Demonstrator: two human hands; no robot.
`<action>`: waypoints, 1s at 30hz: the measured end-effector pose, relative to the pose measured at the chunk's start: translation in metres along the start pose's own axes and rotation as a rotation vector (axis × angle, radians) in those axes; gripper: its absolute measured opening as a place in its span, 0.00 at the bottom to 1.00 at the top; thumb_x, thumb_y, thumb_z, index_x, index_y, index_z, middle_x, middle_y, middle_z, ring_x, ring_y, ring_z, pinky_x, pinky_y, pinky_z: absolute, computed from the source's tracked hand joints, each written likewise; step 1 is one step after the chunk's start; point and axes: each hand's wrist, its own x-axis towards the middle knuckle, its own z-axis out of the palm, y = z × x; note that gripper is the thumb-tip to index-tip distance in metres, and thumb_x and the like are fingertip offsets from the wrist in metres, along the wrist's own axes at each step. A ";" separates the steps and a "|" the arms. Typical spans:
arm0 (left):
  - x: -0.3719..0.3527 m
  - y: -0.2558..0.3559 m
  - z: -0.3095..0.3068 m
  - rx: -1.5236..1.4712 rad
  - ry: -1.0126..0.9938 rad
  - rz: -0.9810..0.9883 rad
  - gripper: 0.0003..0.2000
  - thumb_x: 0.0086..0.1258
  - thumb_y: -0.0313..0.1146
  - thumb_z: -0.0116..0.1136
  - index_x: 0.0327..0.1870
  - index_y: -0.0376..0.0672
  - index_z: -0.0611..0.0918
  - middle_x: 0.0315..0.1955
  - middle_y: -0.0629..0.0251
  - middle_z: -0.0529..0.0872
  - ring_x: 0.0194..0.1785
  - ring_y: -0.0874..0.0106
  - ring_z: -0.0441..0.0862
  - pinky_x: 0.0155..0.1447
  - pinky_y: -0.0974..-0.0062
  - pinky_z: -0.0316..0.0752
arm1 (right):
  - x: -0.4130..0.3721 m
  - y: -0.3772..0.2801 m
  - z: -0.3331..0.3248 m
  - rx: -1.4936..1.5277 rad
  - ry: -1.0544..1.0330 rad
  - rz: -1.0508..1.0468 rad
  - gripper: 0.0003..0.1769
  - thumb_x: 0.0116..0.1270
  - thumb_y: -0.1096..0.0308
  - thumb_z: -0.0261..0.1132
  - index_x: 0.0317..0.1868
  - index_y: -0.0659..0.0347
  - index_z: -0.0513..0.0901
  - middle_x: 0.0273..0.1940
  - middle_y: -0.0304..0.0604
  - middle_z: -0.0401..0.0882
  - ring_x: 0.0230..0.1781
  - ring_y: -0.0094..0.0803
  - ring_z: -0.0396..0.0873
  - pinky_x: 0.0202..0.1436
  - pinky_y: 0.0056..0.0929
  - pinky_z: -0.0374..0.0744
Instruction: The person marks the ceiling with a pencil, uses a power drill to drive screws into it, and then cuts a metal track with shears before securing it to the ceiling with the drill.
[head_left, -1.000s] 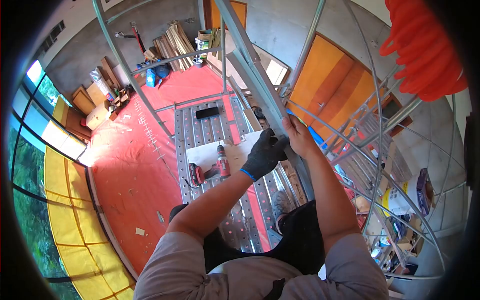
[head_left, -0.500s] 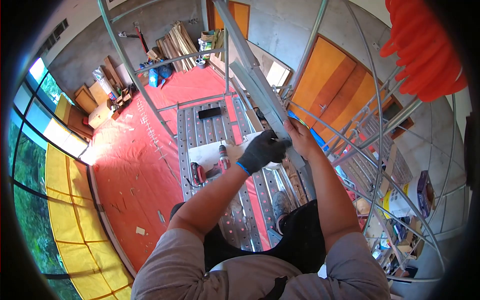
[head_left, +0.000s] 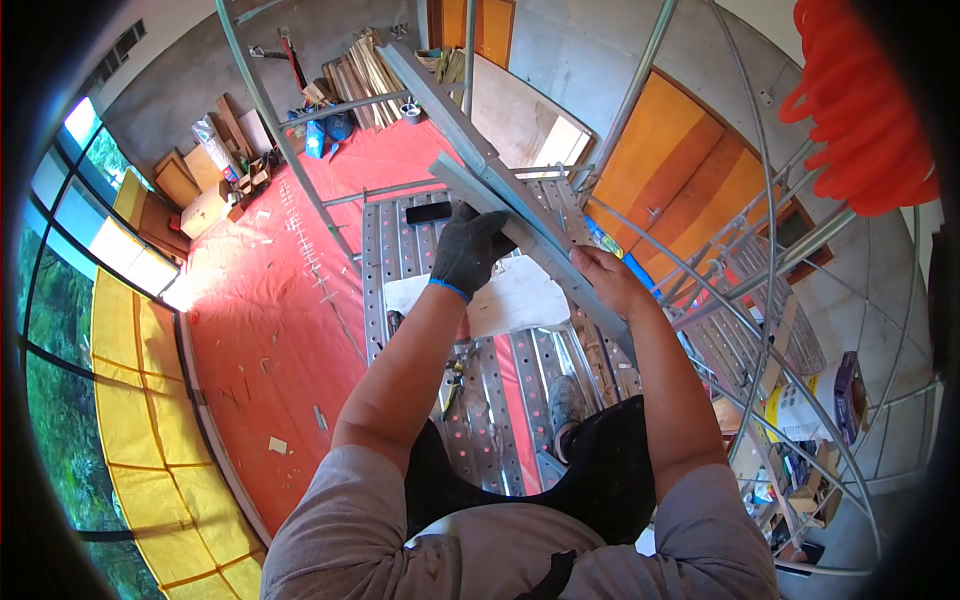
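Observation:
A long grey metal channel (head_left: 440, 105) runs diagonally ahead of me, with a second shorter metal strip (head_left: 480, 195) lying along its left side. My right hand (head_left: 605, 278), bare, is closed around the near part of the channel, thumb on top. My left hand (head_left: 468, 250), in a dark glove with a blue cuff, is at the left edge of the shorter strip with its fingers curled against it. Beneath, a white board (head_left: 520, 295) lies on the perforated metal platform (head_left: 395, 245). A black phone (head_left: 428, 212) rests just beyond my left hand.
Scaffold poles (head_left: 290, 150) frame the platform. Red sheeting (head_left: 270, 350) covers the floor, with scraps on it. Wood strips (head_left: 365, 85) lean at the far wall. A coiled red hose (head_left: 865, 110) hangs at upper right, near orange doors (head_left: 660, 170). Pliers-like tool (head_left: 453, 388) lies by my leg.
My left hand has moved away from my right hand, forward and left along the metal. The far end of the channel has swung left. My left forearm now covers most of the drills.

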 end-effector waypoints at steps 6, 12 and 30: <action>-0.001 0.003 -0.002 0.034 -0.041 0.034 0.14 0.68 0.25 0.60 0.54 0.41 0.78 0.52 0.52 0.82 0.56 0.54 0.84 0.61 0.57 0.83 | -0.010 -0.020 0.003 0.074 -0.022 0.026 0.30 0.78 0.49 0.61 0.67 0.66 0.76 0.58 0.49 0.83 0.61 0.31 0.78 0.66 0.29 0.73; -0.001 0.004 -0.008 1.637 -0.139 0.558 0.10 0.66 0.36 0.65 0.44 0.42 0.84 0.47 0.54 0.84 0.55 0.53 0.82 0.61 0.60 0.76 | -0.010 -0.032 0.008 -0.220 0.028 -0.129 0.43 0.59 0.48 0.78 0.68 0.65 0.75 0.59 0.55 0.81 0.61 0.40 0.80 0.66 0.33 0.75; 0.006 -0.006 -0.020 1.601 -0.325 0.752 0.19 0.73 0.45 0.61 0.60 0.46 0.80 0.53 0.62 0.86 0.60 0.61 0.80 0.68 0.60 0.72 | -0.012 -0.046 0.019 -0.904 0.584 -0.514 0.38 0.45 0.53 0.83 0.60 0.49 0.83 0.46 0.40 0.79 0.51 0.40 0.76 0.54 0.45 0.69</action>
